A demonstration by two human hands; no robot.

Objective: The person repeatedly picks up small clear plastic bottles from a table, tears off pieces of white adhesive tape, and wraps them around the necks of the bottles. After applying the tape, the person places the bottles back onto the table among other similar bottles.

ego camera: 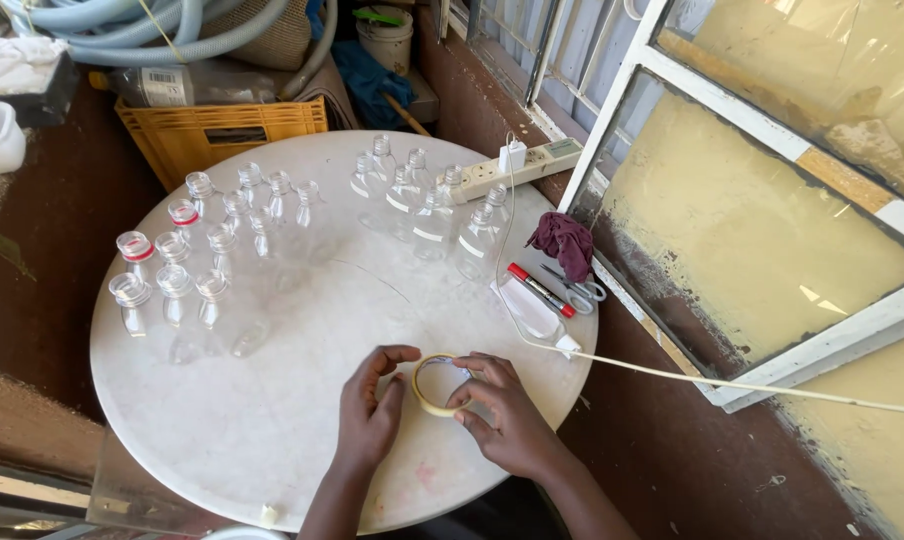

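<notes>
Both my hands hold a pale yellow roll of tape [429,390] just above the near part of the round white table [272,430]. My left hand [372,410] grips the roll's left side with thumb and fingers. My right hand [507,415] pinches its right side, fingertips on the rim. Several clear plastic bottles without caps [187,275] stand in a group at the table's left. Another group of clear bottles [427,205] stands at the far middle.
A red marker [540,290], scissors [577,290] and a maroon cloth [564,243] lie at the table's right edge. A white power strip [517,165] with a charger and cable sits at the back. A yellow crate [217,130] and hoses are behind. A window frame leans at right.
</notes>
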